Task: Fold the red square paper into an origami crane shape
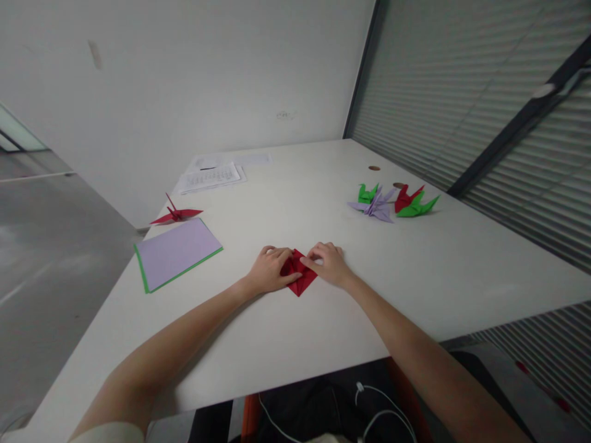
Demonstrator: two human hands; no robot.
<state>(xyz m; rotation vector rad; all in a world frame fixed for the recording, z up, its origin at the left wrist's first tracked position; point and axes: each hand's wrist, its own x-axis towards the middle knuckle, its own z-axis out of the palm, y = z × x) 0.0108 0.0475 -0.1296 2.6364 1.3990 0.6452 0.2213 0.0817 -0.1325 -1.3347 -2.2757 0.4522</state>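
Observation:
A piece of folded red origami paper (pixel 300 285) lies on the white table in front of me, one corner pointing at me. My left hand (pixel 272 269) rests over its left side, with the thumb pressing on the paper near its middle. On the right side, my right hand (pixel 329 263) has its fingers bent together at the paper's upper right edge, the thumb on top. Fingers cover both side corners, so the folds there are hidden.
A red paper crane (pixel 175 214) stands at the left, behind a stack of lilac and green paper sheets (pixel 180 249). Several paper cranes sit at the right, among them a lilac crane (pixel 377 206) and a green crane (pixel 418 206). Printed papers (pixel 210 178) lie at the back left.

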